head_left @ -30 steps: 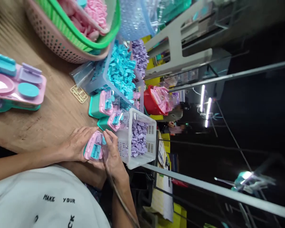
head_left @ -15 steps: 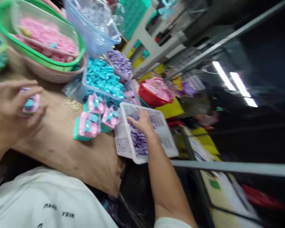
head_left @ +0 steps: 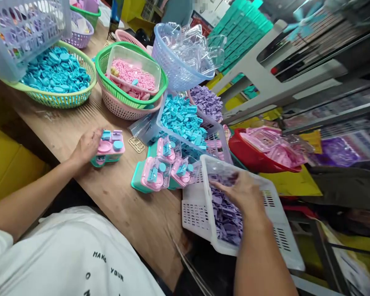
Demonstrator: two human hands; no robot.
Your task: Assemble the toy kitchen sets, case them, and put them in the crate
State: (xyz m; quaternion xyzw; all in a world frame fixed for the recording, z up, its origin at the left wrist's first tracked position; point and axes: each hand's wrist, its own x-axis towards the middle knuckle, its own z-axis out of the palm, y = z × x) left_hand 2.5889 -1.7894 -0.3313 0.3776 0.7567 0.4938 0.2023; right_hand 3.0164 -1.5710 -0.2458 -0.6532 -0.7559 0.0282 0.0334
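Observation:
My left hand (head_left: 86,147) is closed around the side of a small toy set (head_left: 111,144), a pink top with blue and lilac parts on a teal base, standing on the table. My right hand (head_left: 246,192) is over the white basket (head_left: 197,220), dipping among loose purple plastic pieces (head_left: 226,216). Its thumb side is stretched out; the other fingertips are blurred and partly hidden, and I see nothing held. Between my hands, three similar toy sets (head_left: 154,174) with clear covers stand grouped against the white basket.
Behind the sets is a clear bin of blue pieces (head_left: 183,119). A green basket (head_left: 160,88) with pink pieces and a yellow-green basket (head_left: 61,100) of blue parts line the back. A beige plastic frame (head_left: 136,144) lies on the wooden table (head_left: 120,218). A red bowl (head_left: 246,156) stands right.
The view has swung left, showing more of the table. The toy set at my left hand is now seen resting on the table. My right hand remains at the white basket, reaching deeper.

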